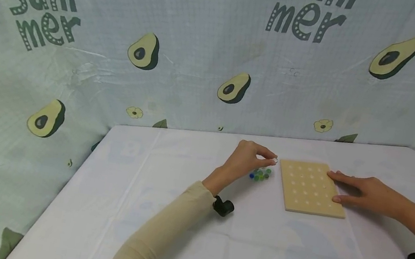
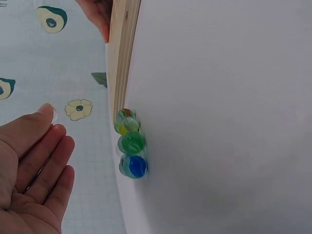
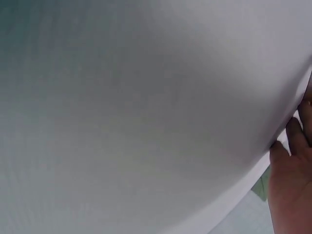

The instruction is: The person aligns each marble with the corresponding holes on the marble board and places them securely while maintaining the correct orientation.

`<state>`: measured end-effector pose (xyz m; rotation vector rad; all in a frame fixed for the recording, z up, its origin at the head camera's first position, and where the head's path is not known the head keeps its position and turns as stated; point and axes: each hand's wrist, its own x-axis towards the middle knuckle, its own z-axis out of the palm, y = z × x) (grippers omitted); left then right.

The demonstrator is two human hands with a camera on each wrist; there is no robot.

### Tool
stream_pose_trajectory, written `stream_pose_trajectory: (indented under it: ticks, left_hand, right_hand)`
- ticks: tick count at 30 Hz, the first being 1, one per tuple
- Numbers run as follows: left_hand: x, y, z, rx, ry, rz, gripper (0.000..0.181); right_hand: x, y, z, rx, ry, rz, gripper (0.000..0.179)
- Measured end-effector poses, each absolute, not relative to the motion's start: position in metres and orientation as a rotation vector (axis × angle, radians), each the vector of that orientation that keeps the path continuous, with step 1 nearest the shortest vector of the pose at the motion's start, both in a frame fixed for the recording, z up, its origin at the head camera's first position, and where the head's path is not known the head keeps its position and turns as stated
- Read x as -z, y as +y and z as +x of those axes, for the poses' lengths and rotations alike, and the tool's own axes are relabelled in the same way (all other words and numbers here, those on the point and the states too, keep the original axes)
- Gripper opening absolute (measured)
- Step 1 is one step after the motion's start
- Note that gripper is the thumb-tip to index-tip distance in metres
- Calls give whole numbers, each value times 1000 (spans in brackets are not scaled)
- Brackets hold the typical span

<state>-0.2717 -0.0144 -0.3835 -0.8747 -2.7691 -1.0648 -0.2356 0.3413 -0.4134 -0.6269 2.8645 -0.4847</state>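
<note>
My left hand [image 1: 245, 158] pinches a small clear marble [image 1: 275, 160] between thumb and fingertips, above the table near the board's left edge. In the left wrist view the clear marble [image 2: 55, 116] is mostly hidden behind the thumb. Under that hand lies a cluster of glass marbles [image 1: 260, 174], green, blue and yellowish. A square wooden board [image 1: 309, 197] with rows of shallow dimples lies flat to their right. My right hand [image 1: 371, 194] rests at the board's right edge, thumb and fingers spread and touching it.
A white cloth covers the table [image 1: 252, 256]. Behind it hangs a pale sheet [image 1: 192, 21] printed with avocados and lettering. Black wrist cameras sit under both forearms, the left camera [image 1: 224, 207] close above the cloth.
</note>
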Motion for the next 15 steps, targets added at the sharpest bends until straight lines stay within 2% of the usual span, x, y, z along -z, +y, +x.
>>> stream_pose_trajectory:
  ticks: [4,11,15]
  left_hand:
    - [383,-5,-273,1080,-2772,-866,24]
    - [383,4,-274,1113,-2772,-854,23]
    - [384,8,-277,1113,-2754,-837,22]
  right_hand:
    - [413,345,-238,461,2852,-648,81]
    - [410,355,-242,420,2836,-843,69]
    - [411,353,-242,461,2829,-811,71]
